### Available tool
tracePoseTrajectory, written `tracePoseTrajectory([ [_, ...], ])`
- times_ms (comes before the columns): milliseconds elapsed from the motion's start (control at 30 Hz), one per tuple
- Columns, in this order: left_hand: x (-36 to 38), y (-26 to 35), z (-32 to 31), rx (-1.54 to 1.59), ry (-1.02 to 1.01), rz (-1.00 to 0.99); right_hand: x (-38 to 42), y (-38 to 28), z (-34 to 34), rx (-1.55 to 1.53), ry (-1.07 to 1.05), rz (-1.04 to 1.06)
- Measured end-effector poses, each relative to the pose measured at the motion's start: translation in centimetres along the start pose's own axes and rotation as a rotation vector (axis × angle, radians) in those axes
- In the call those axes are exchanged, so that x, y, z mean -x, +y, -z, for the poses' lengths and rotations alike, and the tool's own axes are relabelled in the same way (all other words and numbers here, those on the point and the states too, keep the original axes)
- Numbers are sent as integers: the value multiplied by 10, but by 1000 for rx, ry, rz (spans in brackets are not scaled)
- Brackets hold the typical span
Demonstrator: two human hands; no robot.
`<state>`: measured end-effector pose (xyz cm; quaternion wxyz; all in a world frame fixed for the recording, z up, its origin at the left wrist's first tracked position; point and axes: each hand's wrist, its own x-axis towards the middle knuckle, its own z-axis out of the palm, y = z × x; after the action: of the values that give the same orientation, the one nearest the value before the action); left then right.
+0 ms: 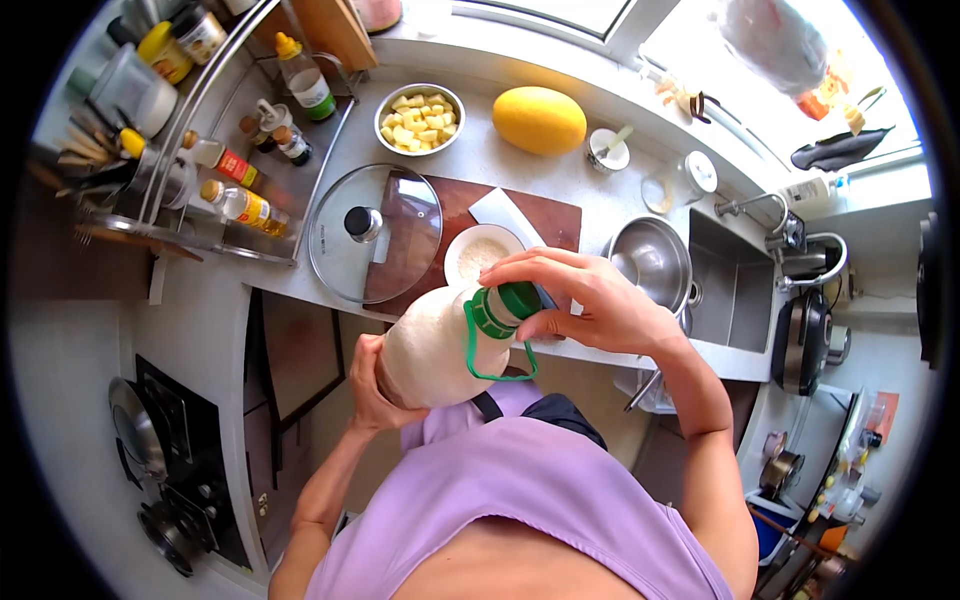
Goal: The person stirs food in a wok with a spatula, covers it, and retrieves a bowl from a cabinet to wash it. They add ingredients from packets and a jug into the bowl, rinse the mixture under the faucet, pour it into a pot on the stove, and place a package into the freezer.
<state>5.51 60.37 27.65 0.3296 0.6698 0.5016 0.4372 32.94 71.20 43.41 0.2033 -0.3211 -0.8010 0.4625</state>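
Note:
My left hand (370, 390) is wrapped round the lower end of a big clear bottle (440, 345) full of pale grains that look like rice. The bottle is tilted in front of my chest, its neck pointing right. With its fingers and thumb, my right hand (595, 295) grips the green cap (518, 299) at the neck. A green carry strap (471, 350) hangs from the neck. Just beyond the bottle, a small white bowl (451, 250) holds some white grains on a brown cutting board (450, 205). A knife (507, 215) lies partly behind the bowl and my right hand.
A glass pan lid (335, 235) overlaps the board's left side. Behind are a bowl (379, 130) of yellow chunks and a yellow melon (540, 120). A steel bowl (650, 255) stands beside the sink (740, 310). A rack (270, 250) with bottles is at left.

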Motion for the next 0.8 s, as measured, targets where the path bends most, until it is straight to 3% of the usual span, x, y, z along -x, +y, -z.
tracePoseTrajectory([
  [133, 7, 14, 8, 84, 61, -60, -5, -49, 10, 146, -167, 23],
  [467, 68, 25, 73, 247, 85, -164, -25, -129, -50, 350, -307, 447],
  [600, 133, 18, 109, 310, 140, -105, -46, -165, -112, 934, -314, 670],
  [667, 163, 9, 128, 272, 200, -95, -56, -166, -151, 953, -269, 684],
  [800, 221, -9, 151, -28, 349, -10, -59, -153, -234, 896, -223, 181],
])
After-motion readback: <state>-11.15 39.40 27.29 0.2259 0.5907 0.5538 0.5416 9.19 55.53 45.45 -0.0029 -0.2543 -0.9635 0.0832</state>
